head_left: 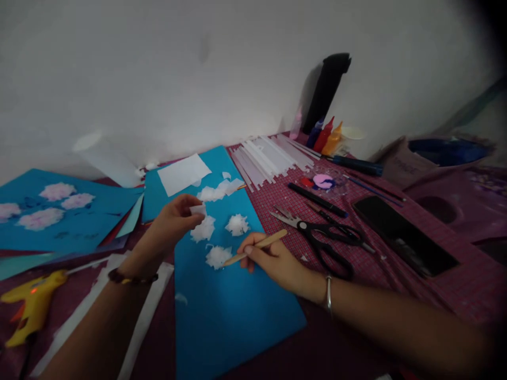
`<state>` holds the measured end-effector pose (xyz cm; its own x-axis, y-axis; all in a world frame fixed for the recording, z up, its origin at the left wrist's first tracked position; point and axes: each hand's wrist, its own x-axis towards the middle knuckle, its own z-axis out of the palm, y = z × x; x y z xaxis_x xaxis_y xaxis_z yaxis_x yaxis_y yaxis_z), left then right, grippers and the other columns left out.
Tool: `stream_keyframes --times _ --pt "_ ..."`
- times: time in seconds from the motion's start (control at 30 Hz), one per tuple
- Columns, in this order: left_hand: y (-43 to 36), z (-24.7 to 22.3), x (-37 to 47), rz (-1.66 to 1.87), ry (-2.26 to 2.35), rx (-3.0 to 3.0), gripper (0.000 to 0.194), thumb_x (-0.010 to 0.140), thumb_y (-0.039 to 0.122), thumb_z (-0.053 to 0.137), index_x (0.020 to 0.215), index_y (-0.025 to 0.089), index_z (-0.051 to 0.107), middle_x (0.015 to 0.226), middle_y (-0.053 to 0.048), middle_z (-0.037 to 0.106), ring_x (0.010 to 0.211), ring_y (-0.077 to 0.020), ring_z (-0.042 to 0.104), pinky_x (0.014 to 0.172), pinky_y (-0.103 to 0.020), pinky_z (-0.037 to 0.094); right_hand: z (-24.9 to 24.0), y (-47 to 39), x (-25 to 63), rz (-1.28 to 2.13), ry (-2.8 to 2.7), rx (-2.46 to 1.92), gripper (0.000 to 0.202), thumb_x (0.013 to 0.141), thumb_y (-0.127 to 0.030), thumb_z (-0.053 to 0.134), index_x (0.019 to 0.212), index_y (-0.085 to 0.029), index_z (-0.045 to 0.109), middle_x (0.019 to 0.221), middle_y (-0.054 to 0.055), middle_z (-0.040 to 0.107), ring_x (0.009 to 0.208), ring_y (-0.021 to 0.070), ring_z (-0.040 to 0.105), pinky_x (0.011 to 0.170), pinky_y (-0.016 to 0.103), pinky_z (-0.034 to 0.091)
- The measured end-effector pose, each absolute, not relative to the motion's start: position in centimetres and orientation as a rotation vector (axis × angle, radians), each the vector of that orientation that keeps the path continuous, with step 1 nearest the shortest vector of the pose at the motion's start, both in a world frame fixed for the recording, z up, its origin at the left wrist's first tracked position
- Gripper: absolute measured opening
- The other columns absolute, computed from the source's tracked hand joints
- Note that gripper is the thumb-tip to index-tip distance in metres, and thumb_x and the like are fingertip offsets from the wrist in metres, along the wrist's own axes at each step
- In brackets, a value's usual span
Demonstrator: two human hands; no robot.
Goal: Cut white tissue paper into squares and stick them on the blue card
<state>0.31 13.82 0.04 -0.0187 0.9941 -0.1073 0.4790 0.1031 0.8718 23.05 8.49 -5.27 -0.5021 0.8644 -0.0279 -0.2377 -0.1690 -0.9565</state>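
Note:
My right hand (269,258) grips a wooden craft stick (273,238), its lower tip touching the edge of a white paper flower (217,256). Pinched between the thumb and fingers of my left hand (180,216) is a small piece of white paper (198,210). Below that hand lies another white paper flower (204,229), partly covered by it. A third flower (237,225) rests further right. All of them lie on a blue sheet (237,322), along with loose white paper pieces (217,191) and a white rectangle of paper (184,174).
Scissors (303,226), a black pen (317,199), a phone (404,235) and white paper strips (269,158) lie on the right of the checked cloth. Paint bottles (325,136) stand behind. At left are a yellow glue gun (37,301) and a blue sheet with pinkish flowers (79,232).

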Motion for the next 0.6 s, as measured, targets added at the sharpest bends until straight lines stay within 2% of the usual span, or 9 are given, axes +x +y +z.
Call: stream_keyframes --times 0.07,0.13,0.2,0.3,0.37,0.6 --pt "11.5 0.2 -0.4 0.872 1.549 1.38 0.047 0.068 0.028 0.07 0.111 0.021 0.054 0.067 0.006 0.053 0.058 -0.0109 0.05 0.054 -0.023 0.04 -5.1 8.3 23.1 1.745 -1.357 -0.784 0.012 0.086 -0.028 0.056 0.082 -0.018 0.056 0.07 -0.001 0.06 0.061 0.0096 0.055 0.058 0.024 0.046" --pt "9.3 -0.1 -1.1 0.884 1.544 1.275 0.055 0.068 0.028 0.071 0.12 0.022 0.052 0.066 0.006 0.052 0.057 -0.0105 0.049 0.053 -0.022 0.039 -5.1 8.1 23.2 1.715 -1.444 -0.792 0.01 0.086 -0.027 0.056 0.081 -0.018 0.057 0.071 -0.001 0.06 0.064 0.0106 0.056 0.06 0.025 0.046" --pt "7.7 -0.7 -1.8 0.909 1.546 1.163 0.049 0.067 0.03 0.073 0.112 0.022 0.056 0.065 0.006 0.052 0.056 -0.0099 0.048 0.052 -0.022 0.039 -5.1 7.9 23.2 1.655 -1.554 -0.791 0.011 0.087 -0.026 0.054 0.081 -0.018 0.058 0.073 -0.001 0.06 0.067 0.0117 0.057 0.062 0.026 0.047" --pt "6.4 -1.8 -2.5 0.943 1.52 1.067 0.026 0.064 0.034 0.075 0.081 0.02 0.06 0.065 0.004 0.054 0.056 -0.0104 0.049 0.054 -0.023 0.042 -5.1 7.6 23.1 1.508 -1.723 -0.772 0.013 0.089 -0.025 0.051 0.084 -0.019 0.061 0.077 0.0 0.062 0.072 0.0125 0.059 0.065 0.027 0.048" --pt "6.1 -2.4 -2.9 0.928 1.5 1.071 0.024 0.064 0.034 0.076 0.068 0.02 0.057 0.064 0.004 0.055 0.057 -0.011 0.049 0.055 -0.024 0.043 -5.1 7.6 23.1 1.403 -1.818 -0.76 0.015 0.09 -0.025 0.05 0.087 -0.019 0.063 0.079 0.0 0.063 0.074 0.0127 0.059 0.067 0.027 0.049" --pt "5.5 -3.7 -3.2 0.759 1.389 1.171 0.021 0.072 0.037 0.072 0.074 0.021 0.059 0.072 0.002 0.056 0.06 -0.0117 0.049 0.052 -0.023 0.039 -5.1 7.5 23.0 1.214 -1.905 -0.859 0.019 0.094 -0.025 0.047 0.094 -0.02 0.065 0.089 0.003 0.065 0.075 0.0124 0.059 0.068 0.028 0.05"
